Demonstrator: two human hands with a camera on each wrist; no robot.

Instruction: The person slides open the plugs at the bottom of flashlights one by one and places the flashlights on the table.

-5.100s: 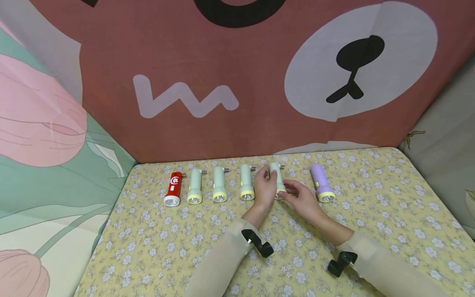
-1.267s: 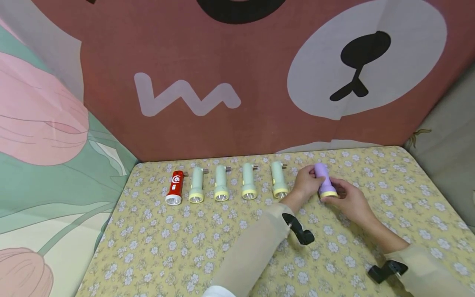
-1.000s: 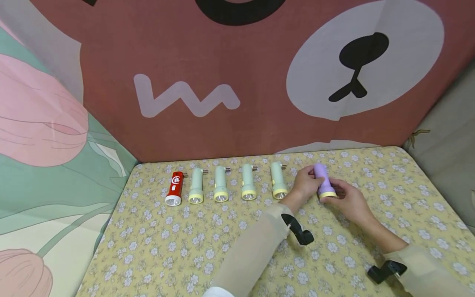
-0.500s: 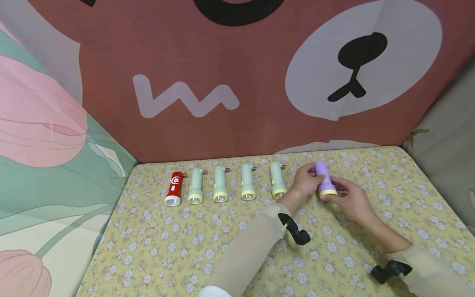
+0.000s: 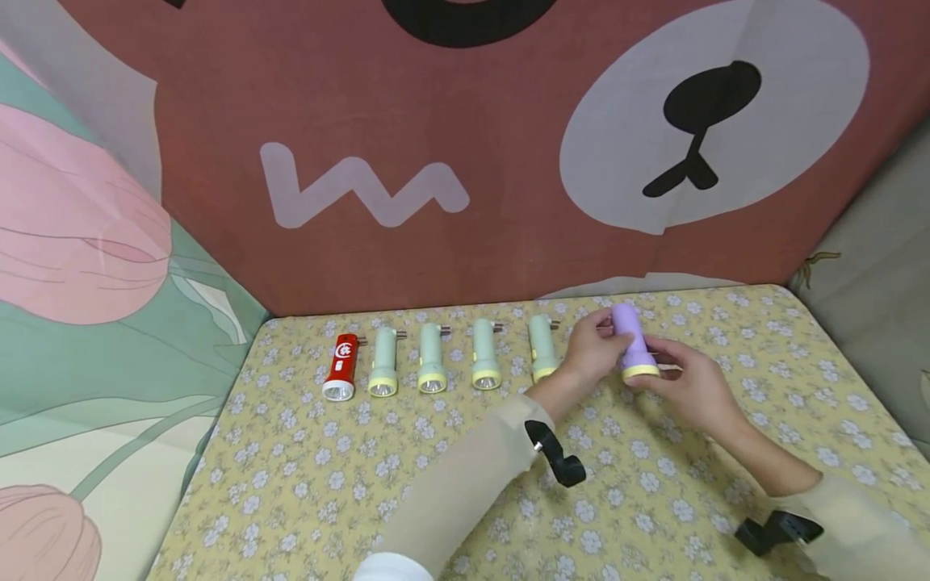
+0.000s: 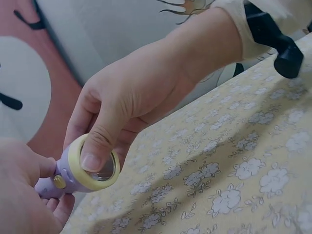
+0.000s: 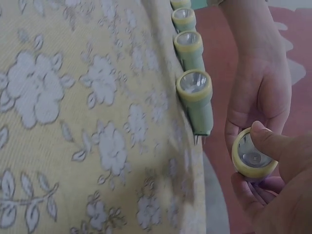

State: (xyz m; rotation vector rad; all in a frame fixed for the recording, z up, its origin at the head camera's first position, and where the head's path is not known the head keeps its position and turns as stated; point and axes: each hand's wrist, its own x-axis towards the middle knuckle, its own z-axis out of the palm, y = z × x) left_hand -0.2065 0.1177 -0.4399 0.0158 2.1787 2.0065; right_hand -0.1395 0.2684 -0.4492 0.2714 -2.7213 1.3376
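Note:
A purple flashlight (image 5: pixel 630 335) with a yellow rim is between both hands at the right of the row, just above the table, lens end towards me. My left hand (image 5: pixel 592 349) grips its body, thumb on top. My right hand (image 5: pixel 693 386) pinches the head end; in the left wrist view the right thumb lies across the lens of the flashlight (image 6: pixel 61 181). The right wrist view shows the flashlight's yellow rim (image 7: pixel 254 171) with the lens partly covered by that thumb. Left of the hands lies a light green flashlight (image 5: pixel 541 343), its lower end partly hidden by my left wrist.
Further left in the row lie more light green flashlights (image 5: pixel 485 355), with plug prongs sticking out, and a red flashlight (image 5: pixel 341 367) at the end. A yellow flowered cloth (image 5: pixel 305 500) covers the table. Behind it hangs a reddish bear-print cloth (image 5: pixel 436 266).
Both hands have moved from the rightmost green flashlight to the purple one, which lay untouched on the table. Over the last second they have lifted it slightly, and my left forearm has shifted left.

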